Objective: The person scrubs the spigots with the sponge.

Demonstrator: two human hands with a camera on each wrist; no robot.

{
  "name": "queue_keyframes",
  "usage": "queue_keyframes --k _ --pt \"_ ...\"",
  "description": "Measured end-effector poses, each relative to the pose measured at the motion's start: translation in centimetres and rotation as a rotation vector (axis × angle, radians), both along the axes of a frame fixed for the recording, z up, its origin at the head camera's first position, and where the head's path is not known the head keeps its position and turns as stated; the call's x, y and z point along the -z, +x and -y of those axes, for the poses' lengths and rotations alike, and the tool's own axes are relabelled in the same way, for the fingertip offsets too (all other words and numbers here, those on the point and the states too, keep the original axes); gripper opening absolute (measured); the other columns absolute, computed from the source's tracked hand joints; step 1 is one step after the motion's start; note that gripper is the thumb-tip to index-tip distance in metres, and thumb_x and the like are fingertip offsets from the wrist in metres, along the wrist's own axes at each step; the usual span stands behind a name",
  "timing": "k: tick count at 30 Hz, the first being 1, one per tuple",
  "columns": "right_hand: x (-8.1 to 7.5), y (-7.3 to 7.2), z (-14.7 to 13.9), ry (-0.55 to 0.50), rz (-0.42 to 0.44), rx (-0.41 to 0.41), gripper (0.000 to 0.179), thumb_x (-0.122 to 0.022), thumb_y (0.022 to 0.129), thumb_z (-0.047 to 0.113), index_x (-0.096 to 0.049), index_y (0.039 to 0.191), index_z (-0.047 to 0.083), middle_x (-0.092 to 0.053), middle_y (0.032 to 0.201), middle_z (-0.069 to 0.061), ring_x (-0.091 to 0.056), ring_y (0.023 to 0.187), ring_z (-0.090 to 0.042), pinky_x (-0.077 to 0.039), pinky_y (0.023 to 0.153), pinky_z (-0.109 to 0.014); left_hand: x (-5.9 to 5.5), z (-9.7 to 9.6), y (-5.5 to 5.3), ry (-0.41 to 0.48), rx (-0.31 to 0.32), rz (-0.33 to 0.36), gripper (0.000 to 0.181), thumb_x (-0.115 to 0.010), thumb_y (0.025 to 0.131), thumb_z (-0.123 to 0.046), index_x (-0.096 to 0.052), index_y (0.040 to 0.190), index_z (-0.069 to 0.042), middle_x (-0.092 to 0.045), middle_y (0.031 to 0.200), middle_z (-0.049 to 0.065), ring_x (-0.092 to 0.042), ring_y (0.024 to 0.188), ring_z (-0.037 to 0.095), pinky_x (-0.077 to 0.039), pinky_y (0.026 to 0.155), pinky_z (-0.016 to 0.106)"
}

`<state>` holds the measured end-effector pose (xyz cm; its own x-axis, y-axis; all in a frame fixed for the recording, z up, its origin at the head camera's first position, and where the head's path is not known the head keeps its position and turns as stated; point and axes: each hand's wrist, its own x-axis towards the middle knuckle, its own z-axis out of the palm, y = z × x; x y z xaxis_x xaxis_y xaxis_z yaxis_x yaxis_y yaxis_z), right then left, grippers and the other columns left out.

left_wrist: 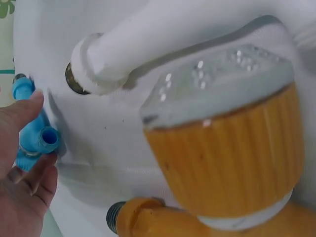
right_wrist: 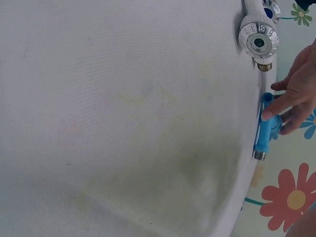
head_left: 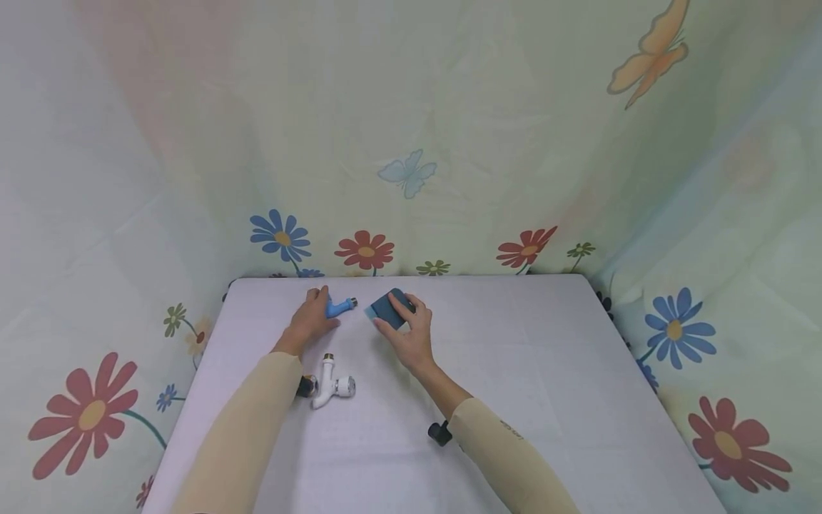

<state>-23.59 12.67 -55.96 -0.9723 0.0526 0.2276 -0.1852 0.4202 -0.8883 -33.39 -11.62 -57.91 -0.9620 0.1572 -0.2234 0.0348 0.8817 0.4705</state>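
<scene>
My left hand (head_left: 310, 319) is at the far left of the table, its thumb and fingers on either side of a light blue plastic tap (head_left: 340, 308) with a brass threaded end. In the left wrist view the open mouth of this blue tap (left_wrist: 48, 138) shows between thumb and fingers. My right hand (head_left: 414, 339) grips a flat dark teal block (head_left: 389, 308) with a pale blue edge at its lower left. Its exact kind does not show. A white tap (head_left: 326, 385) with a clear, silvery knob lies closer to me, beside my left wrist.
An orange tap (left_wrist: 222, 158) with a clear-topped knob lies near the white one, mostly hidden behind the left wrist in the head view. The white-covered table (head_left: 514, 371) ends at a flowered curtain (head_left: 488, 178) behind and at both sides.
</scene>
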Motion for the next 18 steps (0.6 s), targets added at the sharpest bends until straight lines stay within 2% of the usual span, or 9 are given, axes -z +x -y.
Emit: queue_keyframes --k 2,7,10,14,18 --pt "0.1 0.0 0.0 0.007 0.005 0.004 0.065 -0.077 0.091 0.049 -0.055 0.151 0.036 -0.033 0.165 -0.005 -0.027 0.147 -0.032 -0.043 0.114 -0.059 0.3 -0.2 0.0 0.027 -0.028 -0.024 0.095 -0.076 0.096 -0.027 -0.015 0.165 -0.001 -0.018 0.166 0.031 -0.034 0.150 0.050 -0.034 0.123 0.059" --pt "0.0 0.1 0.1 0.002 0.001 -0.006 0.066 -0.077 0.091 0.050 -0.054 0.151 0.035 -0.032 0.165 -0.004 -0.027 0.147 -0.032 -0.043 0.114 -0.060 0.8 -0.8 0.4 0.068 -0.109 -0.047 0.094 -0.079 0.093 -0.027 -0.021 0.163 -0.002 -0.024 0.161 0.033 -0.040 0.144 0.050 -0.039 0.120 0.059" --pt "0.0 0.1 0.1 -0.001 -0.006 -0.010 0.066 -0.077 0.091 0.049 -0.054 0.151 0.036 -0.032 0.165 -0.006 -0.028 0.147 -0.033 -0.042 0.114 -0.060 0.9 -1.1 0.7 0.060 -0.151 -0.058 0.095 -0.080 0.093 -0.028 -0.020 0.162 -0.003 -0.030 0.157 0.032 -0.043 0.142 0.048 -0.041 0.118 0.058" --pt "0.0 0.1 0.2 0.007 -0.002 -0.006 0.065 -0.077 0.092 0.049 -0.054 0.151 0.037 -0.032 0.165 -0.007 -0.028 0.147 -0.033 -0.042 0.114 -0.060 0.7 -1.3 1.1 0.050 -0.194 -0.081 0.099 -0.082 0.091 -0.028 -0.017 0.160 0.003 -0.036 0.153 0.032 -0.046 0.139 0.047 -0.042 0.117 0.058" --pt "0.1 0.1 0.3 0.012 0.000 -0.006 0.065 -0.078 0.092 0.048 -0.054 0.151 0.037 -0.033 0.165 -0.005 -0.028 0.147 -0.033 -0.042 0.115 -0.060 0.7 -1.4 1.3 0.013 -0.198 -0.096 0.092 -0.082 0.091 -0.028 -0.026 0.154 0.009 -0.042 0.146 0.032 -0.051 0.132 0.045 -0.045 0.114 0.058"
